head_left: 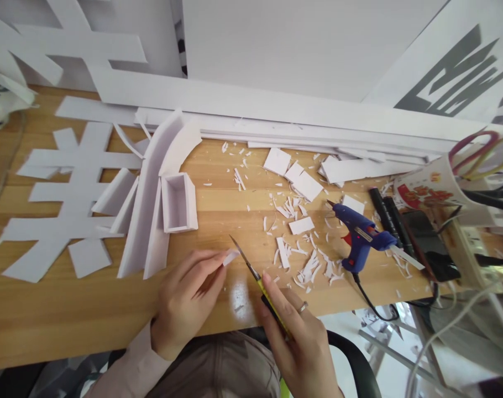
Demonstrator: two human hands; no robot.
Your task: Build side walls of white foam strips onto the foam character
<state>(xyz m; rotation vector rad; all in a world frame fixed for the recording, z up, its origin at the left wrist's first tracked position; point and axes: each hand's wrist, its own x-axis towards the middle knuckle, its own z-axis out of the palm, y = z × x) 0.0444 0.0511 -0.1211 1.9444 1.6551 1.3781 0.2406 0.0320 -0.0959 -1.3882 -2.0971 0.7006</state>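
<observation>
Between the thumb and fingers of my left hand [191,296] is a small white foam board piece [230,256], pinched near the table's front edge. My right hand [295,331] is wrapped round a yellow and black utility knife [265,290]. Its blade is out and points up and left, with the tip just beside the white piece; whether they touch I cannot tell. Beyond my left hand stands an open white foam board box [179,203]. A curved white channel [150,193] lies to the left of that box.
A blue glue gun [359,232] lies right, its cord over the edge. White scraps [309,268] litter the wooden table [218,213]. Branched white cutouts [81,188] lie left. Black markers [386,215], a phone [429,243] and a cup [425,185] with scissors stand or lie far right.
</observation>
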